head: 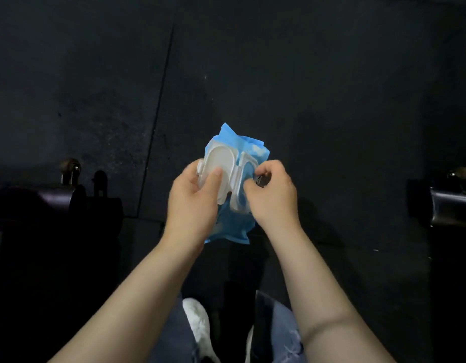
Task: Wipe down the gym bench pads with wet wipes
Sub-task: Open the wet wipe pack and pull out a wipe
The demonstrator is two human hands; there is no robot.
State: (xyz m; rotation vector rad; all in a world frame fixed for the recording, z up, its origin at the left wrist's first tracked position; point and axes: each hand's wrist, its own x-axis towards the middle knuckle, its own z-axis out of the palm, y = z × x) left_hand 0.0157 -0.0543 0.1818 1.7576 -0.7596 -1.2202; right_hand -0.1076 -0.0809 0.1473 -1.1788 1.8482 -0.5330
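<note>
Both hands hold the blue pack (233, 226) above the dark floor (305, 74). Its white lid (218, 163) stands flipped open; what's inside I can't tell. Dark gym gear (43, 200) sits at left and right (446, 205), jeans (281, 326) and shoe (197, 320) below. My left hand (193, 199) clamps the pack, thumb on the lid; my right hand (272, 192) pinches at the opening.

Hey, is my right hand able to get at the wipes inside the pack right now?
Probably yes. The white lid is flipped open and held back by the left hand, which grips the blue pack, and the right hand is already pinching at the opening. No wipe is visibly out yet.
</note>
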